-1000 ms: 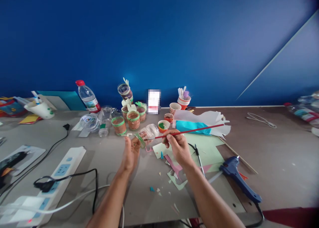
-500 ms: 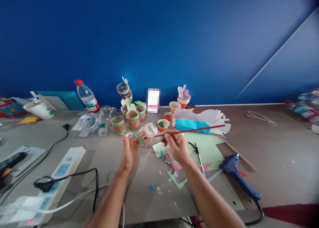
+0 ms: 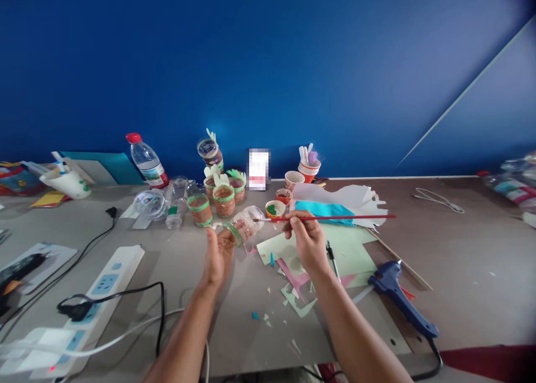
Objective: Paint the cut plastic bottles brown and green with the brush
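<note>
My left hand (image 3: pixel 218 254) holds a clear cut plastic bottle piece (image 3: pixel 245 224) with a green band and brown paint, tilted on its side just above the table. My right hand (image 3: pixel 307 239) pinches a thin red paintbrush (image 3: pixel 335 218), held nearly level with its tip by the bottle's open end. A small cup of green paint (image 3: pixel 274 209) stands right behind the brush tip. Several painted bottle cups with green bands (image 3: pixel 214 199) stand behind my left hand.
Light green and turquoise paper sheets (image 3: pixel 335 243) lie under my right hand, with scraps nearer me. A blue glue gun (image 3: pixel 402 299) lies at the right, a white power strip (image 3: pixel 96 293) with black cables at the left. A water bottle (image 3: pixel 146 161) and paper cups (image 3: pixel 309 170) stand by the blue wall.
My right hand has moved right and up a little, drawing the brush tip away from the bottle piece toward the green paint cup. The brush now lies level. My left hand has barely moved.
</note>
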`<control>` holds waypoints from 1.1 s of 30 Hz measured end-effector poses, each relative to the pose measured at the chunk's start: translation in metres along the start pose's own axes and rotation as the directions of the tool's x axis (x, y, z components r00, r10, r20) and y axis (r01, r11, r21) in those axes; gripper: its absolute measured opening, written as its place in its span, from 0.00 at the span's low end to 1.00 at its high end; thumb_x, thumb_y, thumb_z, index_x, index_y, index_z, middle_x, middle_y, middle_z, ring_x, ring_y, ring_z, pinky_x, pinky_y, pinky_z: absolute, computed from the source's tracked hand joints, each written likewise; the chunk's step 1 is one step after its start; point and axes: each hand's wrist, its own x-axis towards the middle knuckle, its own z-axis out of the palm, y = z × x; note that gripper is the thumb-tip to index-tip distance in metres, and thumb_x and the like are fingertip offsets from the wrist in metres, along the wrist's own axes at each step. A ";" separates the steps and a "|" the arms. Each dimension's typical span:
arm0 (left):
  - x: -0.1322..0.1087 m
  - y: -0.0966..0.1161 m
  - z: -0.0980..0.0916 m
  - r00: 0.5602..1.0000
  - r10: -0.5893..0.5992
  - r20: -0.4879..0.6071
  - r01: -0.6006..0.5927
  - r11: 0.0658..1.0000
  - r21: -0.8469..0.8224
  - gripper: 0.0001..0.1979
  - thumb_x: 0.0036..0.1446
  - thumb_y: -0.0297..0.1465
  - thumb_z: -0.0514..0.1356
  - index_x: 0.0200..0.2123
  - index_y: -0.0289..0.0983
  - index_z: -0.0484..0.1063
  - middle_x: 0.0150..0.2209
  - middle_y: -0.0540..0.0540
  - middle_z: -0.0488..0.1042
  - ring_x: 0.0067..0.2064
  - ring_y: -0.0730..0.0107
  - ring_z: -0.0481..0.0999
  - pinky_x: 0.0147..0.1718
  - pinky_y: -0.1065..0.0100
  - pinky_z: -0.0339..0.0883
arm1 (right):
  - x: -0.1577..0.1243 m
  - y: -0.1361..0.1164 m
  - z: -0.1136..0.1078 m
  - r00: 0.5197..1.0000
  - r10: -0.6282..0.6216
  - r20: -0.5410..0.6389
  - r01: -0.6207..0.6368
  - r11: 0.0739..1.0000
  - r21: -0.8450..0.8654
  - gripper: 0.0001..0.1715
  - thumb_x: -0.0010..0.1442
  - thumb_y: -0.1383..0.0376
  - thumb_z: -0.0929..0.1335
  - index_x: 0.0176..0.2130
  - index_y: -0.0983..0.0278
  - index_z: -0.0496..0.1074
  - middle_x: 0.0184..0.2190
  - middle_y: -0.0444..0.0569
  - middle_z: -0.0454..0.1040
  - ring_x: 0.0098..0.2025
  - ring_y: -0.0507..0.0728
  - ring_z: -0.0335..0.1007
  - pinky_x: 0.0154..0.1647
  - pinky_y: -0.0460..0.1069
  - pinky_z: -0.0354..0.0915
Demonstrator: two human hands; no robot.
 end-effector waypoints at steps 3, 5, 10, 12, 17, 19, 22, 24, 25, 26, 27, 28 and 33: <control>0.000 0.001 0.000 1.000 -0.015 0.000 0.015 1.000 -0.015 0.36 0.62 0.54 0.41 0.35 0.33 0.80 0.41 0.36 0.81 0.58 0.50 0.71 0.58 0.54 0.63 | 0.000 0.001 0.000 0.997 0.032 0.072 -0.032 0.999 -0.010 0.08 0.60 0.60 0.66 0.34 0.62 0.71 0.23 0.45 0.72 0.22 0.52 0.65 0.25 0.48 0.62; 0.001 0.002 0.000 1.000 -0.019 -0.020 0.019 0.999 -0.029 0.38 0.62 0.54 0.39 0.34 0.33 0.80 0.40 0.37 0.81 0.57 0.51 0.72 0.57 0.55 0.64 | 0.001 0.001 0.000 1.000 0.006 -0.008 -0.007 0.998 -0.063 0.07 0.60 0.61 0.66 0.33 0.62 0.71 0.23 0.44 0.72 0.23 0.51 0.65 0.25 0.48 0.62; 0.002 0.003 -0.001 1.000 -0.012 -0.019 0.011 0.999 -0.049 0.37 0.60 0.57 0.42 0.34 0.34 0.80 0.38 0.37 0.82 0.55 0.51 0.73 0.56 0.52 0.65 | -0.001 0.000 0.000 1.000 -0.027 0.005 0.026 0.999 0.038 0.07 0.61 0.61 0.65 0.35 0.61 0.71 0.25 0.45 0.73 0.25 0.53 0.68 0.29 0.49 0.65; 0.002 0.004 -0.002 1.000 -0.004 -0.012 0.004 0.999 -0.046 0.37 0.59 0.58 0.44 0.34 0.33 0.80 0.37 0.36 0.81 0.54 0.51 0.74 0.56 0.53 0.65 | -0.004 -0.001 0.002 0.995 -0.048 0.090 0.047 0.999 0.008 0.07 0.62 0.61 0.65 0.36 0.61 0.72 0.27 0.46 0.74 0.29 0.54 0.70 0.32 0.50 0.66; 0.003 0.010 -0.004 0.998 -0.041 -0.045 0.036 0.994 -0.103 0.40 0.60 0.57 0.40 0.33 0.31 0.80 0.33 0.36 0.81 0.51 0.52 0.77 0.57 0.53 0.63 | -0.010 0.001 -0.001 0.974 -0.105 0.203 0.150 0.963 -0.224 0.09 0.62 0.66 0.64 0.34 0.61 0.73 0.28 0.47 0.73 0.31 0.55 0.69 0.32 0.49 0.64; 0.004 0.013 -0.003 0.995 -0.061 -0.079 0.050 0.989 -0.137 0.42 0.62 0.56 0.36 0.33 0.30 0.80 0.32 0.35 0.81 0.51 0.52 0.77 0.58 0.52 0.62 | -0.010 0.001 -0.004 0.971 -0.135 0.195 0.178 0.959 -0.222 0.09 0.62 0.67 0.63 0.34 0.62 0.73 0.26 0.46 0.71 0.29 0.54 0.67 0.30 0.48 0.62; 0.005 0.016 0.001 0.992 -0.084 -0.100 0.065 0.982 -0.180 0.43 0.63 0.54 0.34 0.33 0.29 0.79 0.33 0.34 0.81 0.51 0.51 0.77 0.58 0.50 0.61 | -0.008 0.000 -0.005 0.951 -0.233 0.205 0.267 0.951 -0.156 0.10 0.62 0.69 0.62 0.36 0.61 0.73 0.29 0.47 0.72 0.31 0.54 0.68 0.33 0.50 0.64; 0.004 0.017 0.003 0.990 -0.093 -0.107 0.071 0.978 -0.194 0.44 0.63 0.53 0.33 0.33 0.28 0.79 0.33 0.33 0.81 0.50 0.52 0.77 0.57 0.50 0.62 | -0.007 0.000 -0.004 0.929 -0.274 0.249 0.317 0.936 -0.152 0.10 0.62 0.70 0.62 0.37 0.61 0.73 0.32 0.47 0.73 0.34 0.55 0.69 0.36 0.51 0.65; 0.004 0.018 0.004 0.988 -0.097 -0.118 0.073 0.978 -0.198 0.45 0.64 0.53 0.32 0.32 0.28 0.79 0.33 0.33 0.81 0.49 0.52 0.78 0.57 0.51 0.62 | -0.006 0.000 -0.004 0.920 -0.275 0.277 0.328 0.930 -0.165 0.11 0.61 0.70 0.62 0.37 0.61 0.73 0.32 0.47 0.73 0.34 0.55 0.69 0.37 0.51 0.65; 0.003 0.018 0.005 0.986 -0.101 -0.133 0.073 0.977 -0.201 0.45 0.64 0.53 0.31 0.32 0.27 0.79 0.32 0.33 0.81 0.49 0.53 0.78 0.57 0.52 0.63 | -0.005 0.000 -0.005 0.915 -0.270 0.301 0.333 0.926 -0.180 0.11 0.60 0.71 0.63 0.36 0.61 0.73 0.31 0.47 0.73 0.34 0.55 0.69 0.37 0.51 0.64; 0.003 0.019 0.005 0.983 -0.107 -0.149 0.075 0.976 -0.206 0.46 0.63 0.53 0.30 0.31 0.27 0.79 0.32 0.33 0.81 0.48 0.54 0.79 0.57 0.53 0.63 | -0.004 -0.001 -0.005 0.913 -0.261 0.313 0.330 0.924 -0.192 0.11 0.59 0.72 0.63 0.34 0.61 0.73 0.30 0.47 0.73 0.34 0.55 0.69 0.37 0.51 0.64; 0.003 0.019 0.004 0.980 -0.113 -0.163 0.076 0.974 -0.214 0.46 0.63 0.53 0.30 0.31 0.28 0.79 0.32 0.34 0.81 0.47 0.55 0.79 0.56 0.54 0.64 | -0.004 -0.001 -0.006 0.916 -0.254 0.309 0.323 0.926 -0.196 0.11 0.59 0.72 0.63 0.33 0.61 0.73 0.29 0.46 0.73 0.33 0.55 0.69 0.36 0.51 0.64; 0.005 0.020 0.001 0.980 -0.127 -0.150 0.088 0.966 -0.242 0.45 0.64 0.53 0.32 0.32 0.27 0.79 0.34 0.34 0.81 0.43 0.57 0.80 0.55 0.56 0.65 | -0.004 0.001 -0.007 0.925 -0.256 0.280 0.298 0.947 -0.118 0.12 0.60 0.71 0.63 0.36 0.60 0.74 0.31 0.47 0.73 0.34 0.55 0.69 0.36 0.51 0.64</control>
